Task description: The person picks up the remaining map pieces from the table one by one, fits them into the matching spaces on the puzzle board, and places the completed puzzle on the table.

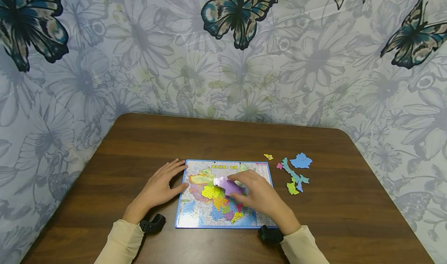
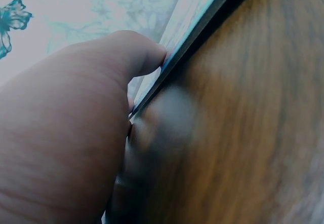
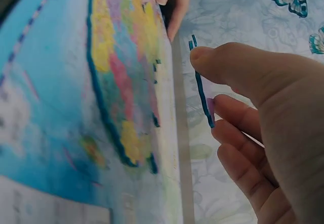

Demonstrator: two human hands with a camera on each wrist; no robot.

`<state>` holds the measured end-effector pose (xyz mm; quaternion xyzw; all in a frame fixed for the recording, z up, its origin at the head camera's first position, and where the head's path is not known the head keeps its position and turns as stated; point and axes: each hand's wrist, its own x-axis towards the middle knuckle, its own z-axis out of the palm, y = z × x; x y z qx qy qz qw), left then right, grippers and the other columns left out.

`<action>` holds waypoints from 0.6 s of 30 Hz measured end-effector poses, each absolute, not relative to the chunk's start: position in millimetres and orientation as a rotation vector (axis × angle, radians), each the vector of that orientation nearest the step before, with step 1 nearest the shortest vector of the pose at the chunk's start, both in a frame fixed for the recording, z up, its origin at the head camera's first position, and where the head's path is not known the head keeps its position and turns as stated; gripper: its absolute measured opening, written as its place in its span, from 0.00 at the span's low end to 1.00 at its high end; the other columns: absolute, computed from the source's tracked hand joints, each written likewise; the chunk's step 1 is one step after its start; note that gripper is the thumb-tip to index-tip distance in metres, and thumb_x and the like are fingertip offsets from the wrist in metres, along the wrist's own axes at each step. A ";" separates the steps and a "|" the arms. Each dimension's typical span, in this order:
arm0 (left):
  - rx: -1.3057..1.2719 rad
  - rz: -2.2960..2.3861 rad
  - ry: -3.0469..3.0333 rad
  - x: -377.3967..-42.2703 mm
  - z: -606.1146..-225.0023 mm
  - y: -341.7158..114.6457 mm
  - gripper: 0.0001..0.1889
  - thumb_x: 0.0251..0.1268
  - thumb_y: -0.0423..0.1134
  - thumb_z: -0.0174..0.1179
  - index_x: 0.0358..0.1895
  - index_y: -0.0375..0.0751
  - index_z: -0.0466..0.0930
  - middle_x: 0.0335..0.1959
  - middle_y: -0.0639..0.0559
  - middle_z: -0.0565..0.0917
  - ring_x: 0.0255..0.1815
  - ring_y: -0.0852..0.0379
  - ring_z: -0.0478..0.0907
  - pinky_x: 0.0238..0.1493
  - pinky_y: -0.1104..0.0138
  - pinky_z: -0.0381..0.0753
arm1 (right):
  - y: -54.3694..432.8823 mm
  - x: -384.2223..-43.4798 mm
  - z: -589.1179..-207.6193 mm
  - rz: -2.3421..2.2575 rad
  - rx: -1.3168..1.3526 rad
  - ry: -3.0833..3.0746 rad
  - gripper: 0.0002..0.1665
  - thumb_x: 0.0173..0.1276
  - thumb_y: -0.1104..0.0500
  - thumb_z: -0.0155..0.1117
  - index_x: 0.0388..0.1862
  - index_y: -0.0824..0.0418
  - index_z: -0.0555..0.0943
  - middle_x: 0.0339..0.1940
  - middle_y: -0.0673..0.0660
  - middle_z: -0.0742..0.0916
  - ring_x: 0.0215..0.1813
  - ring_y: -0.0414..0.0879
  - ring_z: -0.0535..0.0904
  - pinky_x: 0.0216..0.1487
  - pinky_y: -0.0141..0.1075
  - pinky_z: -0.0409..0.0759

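A China map puzzle board (image 1: 190, 217) with a blue rim lies flat on the table, bearing several coloured pieces fitted together around its middle. My right hand (image 1: 263, 196) is over the board and pinches a purple puzzle piece (image 1: 231, 187) between thumb and fingers. In the right wrist view this piece (image 3: 202, 89) appears edge-on, apart from the board's surface. At the board's left edge my left hand (image 1: 158, 187) rests with fingers extended. The left wrist view shows its thumb (image 2: 144, 57) touching the board's edge; most other fingers are hidden there.
Right of the board lie loose pieces: a blue one (image 1: 301, 161), a long teal one (image 1: 289, 167), a yellow-green one (image 1: 292, 188) and a small pink one (image 1: 279, 165). A small yellow piece (image 1: 268, 156) lies beyond the top right corner. The wooden table (image 1: 153, 139) meets a butterfly-patterned backdrop.
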<state>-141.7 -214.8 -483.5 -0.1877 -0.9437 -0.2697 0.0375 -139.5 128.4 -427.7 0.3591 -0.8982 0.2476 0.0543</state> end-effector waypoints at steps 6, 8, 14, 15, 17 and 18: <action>-0.584 -0.820 -2.890 -141.7 -485.3 -215.4 0.35 0.69 0.54 0.67 0.74 0.42 0.73 0.78 0.45 0.69 0.82 0.41 0.59 0.81 0.42 0.56 | 123.3 -136.9 -433.7 0.741 1.104 -2.750 0.27 0.62 0.47 0.80 0.59 0.51 0.86 0.53 0.46 0.89 0.56 0.41 0.82 0.56 0.40 0.86; -0.584 -0.822 -2.889 -142.0 -485.5 -215.4 0.35 0.69 0.54 0.67 0.74 0.42 0.73 0.78 0.45 0.69 0.82 0.41 0.59 0.81 0.43 0.56 | 121.6 -136.0 -435.4 0.744 1.098 -2.768 0.26 0.62 0.46 0.79 0.58 0.51 0.86 0.52 0.45 0.88 0.54 0.40 0.82 0.54 0.38 0.86; -0.584 -0.826 -2.891 -142.4 -485.2 -215.5 0.35 0.69 0.54 0.67 0.74 0.42 0.72 0.78 0.45 0.69 0.82 0.41 0.59 0.81 0.43 0.56 | 117.8 -134.6 -439.8 0.709 1.102 -2.807 0.22 0.63 0.43 0.78 0.53 0.49 0.88 0.49 0.43 0.89 0.52 0.39 0.81 0.55 0.38 0.85; -0.585 -0.825 -2.891 -142.3 -485.2 -215.5 0.35 0.69 0.54 0.67 0.74 0.42 0.72 0.78 0.45 0.69 0.82 0.41 0.59 0.81 0.43 0.56 | 117.5 -134.6 -440.4 0.702 1.107 -2.809 0.21 0.63 0.43 0.78 0.52 0.49 0.88 0.50 0.43 0.89 0.53 0.39 0.82 0.56 0.39 0.85; -0.584 -0.825 -2.892 -142.2 -485.1 -215.3 0.35 0.69 0.54 0.67 0.74 0.42 0.72 0.79 0.45 0.68 0.82 0.41 0.59 0.81 0.43 0.56 | 117.1 -134.5 -441.8 0.686 1.114 -2.808 0.19 0.64 0.43 0.77 0.51 0.49 0.89 0.50 0.43 0.89 0.55 0.40 0.82 0.59 0.40 0.85; -0.583 -0.826 -2.892 -142.1 -485.1 -215.3 0.35 0.69 0.54 0.67 0.74 0.42 0.72 0.79 0.45 0.68 0.82 0.41 0.59 0.81 0.43 0.56 | 116.9 -134.4 -442.2 0.680 1.118 -2.809 0.18 0.65 0.43 0.77 0.50 0.48 0.89 0.49 0.42 0.89 0.55 0.40 0.82 0.59 0.41 0.85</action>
